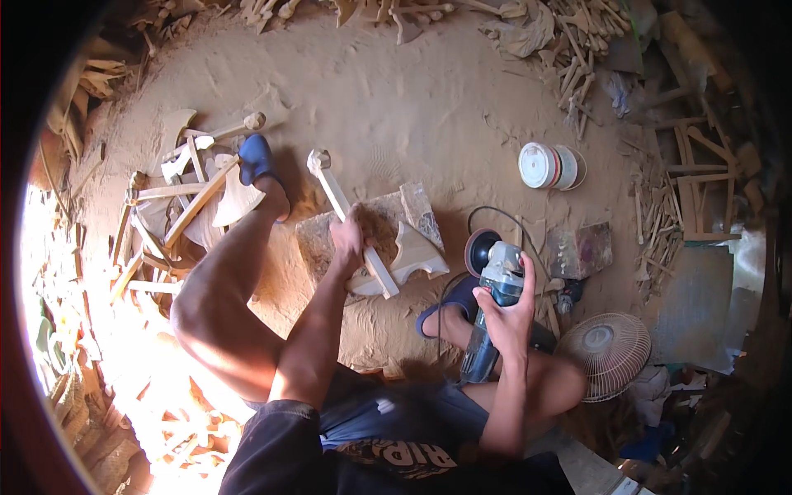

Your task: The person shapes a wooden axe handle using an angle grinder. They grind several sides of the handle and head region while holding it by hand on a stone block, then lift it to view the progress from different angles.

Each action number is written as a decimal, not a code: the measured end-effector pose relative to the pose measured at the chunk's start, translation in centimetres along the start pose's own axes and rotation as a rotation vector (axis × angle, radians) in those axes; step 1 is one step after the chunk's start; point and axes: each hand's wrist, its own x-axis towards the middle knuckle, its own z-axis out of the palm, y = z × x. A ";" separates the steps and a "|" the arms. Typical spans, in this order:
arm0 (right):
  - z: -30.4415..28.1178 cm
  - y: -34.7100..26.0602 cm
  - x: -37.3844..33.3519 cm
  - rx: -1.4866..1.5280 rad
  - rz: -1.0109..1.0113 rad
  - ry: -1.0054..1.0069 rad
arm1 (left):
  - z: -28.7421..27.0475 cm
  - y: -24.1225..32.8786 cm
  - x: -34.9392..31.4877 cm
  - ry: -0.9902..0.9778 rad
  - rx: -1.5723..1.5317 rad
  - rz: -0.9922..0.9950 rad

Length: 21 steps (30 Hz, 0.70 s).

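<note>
My left hand (pixel 348 235) is closed round the pale handle of a carved wooden axe (pixel 334 191). The axe slants across a rough, dusty block (pixel 318 239), with its broad curved blade (pixel 415 249) on the block's right side. In my right hand (pixel 510 318) is an angle grinder (pixel 501 271), gripped by its body and held upright over my right leg. Its round dark disc (pixel 478 250) stands apart from the axe, to the right of the blade. Whether the disc spins, I cannot tell.
Several similar wooden axes (pixel 198 202) lie piled left of my blue shoe (pixel 257 157). To the right are a white bucket (pixel 538 167), a second block (pixel 582 250) and a round fan (pixel 606 355). A cord (pixel 474 213) loops beside the grinder. Wood scraps (pixel 577 74) line the edges.
</note>
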 end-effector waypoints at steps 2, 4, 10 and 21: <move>-2.0 -1.1 0.1 0.166 0.001 0.066 | 0.0 0.1 -0.8 -0.112 -0.067 -0.015; -5.3 -1.1 0.2 0.173 -0.148 0.145 | -1.5 0.6 -1.0 -0.270 -0.128 0.038; -14.8 -3.8 0.6 0.490 -0.157 0.411 | 0.7 8.9 -4.9 -1.142 -0.496 0.072; -14.2 -0.5 2.2 1.064 0.106 0.275 | 3.8 20.3 -11.9 -0.565 -0.721 0.065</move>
